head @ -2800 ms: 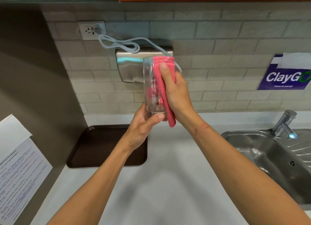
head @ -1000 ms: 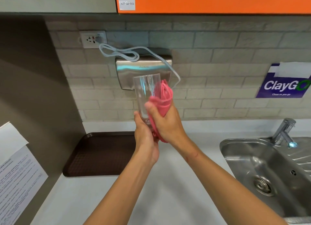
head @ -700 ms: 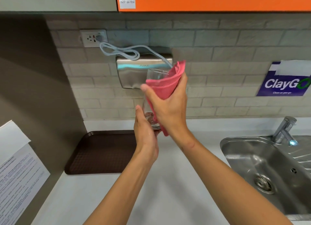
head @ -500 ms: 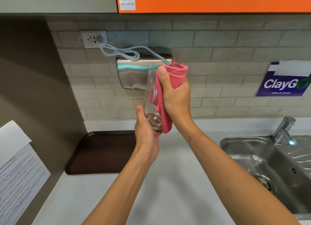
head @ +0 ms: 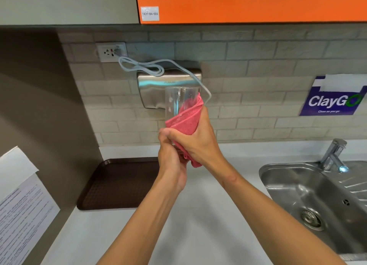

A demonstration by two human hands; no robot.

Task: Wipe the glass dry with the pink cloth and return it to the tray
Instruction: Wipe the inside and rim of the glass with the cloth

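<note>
Left hand [head: 171, 161] nearer — fingers closed round the base of the drinking glass [head: 175, 100], long axis upright above them. Right hand [head: 200, 139] clamps the pink cloth [head: 186, 120] to its lower wall. Brown tray [head: 119, 183] lies below-left — left hand's side.

Shared pantry kitchen — steel sink [head: 309, 195], tiled backsplash [head: 248, 52], "ClayGo" sign [head: 333, 102]

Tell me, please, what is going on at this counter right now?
A person is drying a clear glass with a pink cloth. The left hand grips the glass near its base and holds it upright above the counter, while the right hand presses the cloth around its lower part. The brown tray to the left has nothing on the part in view, and the glass has not yet gone back there.
</note>
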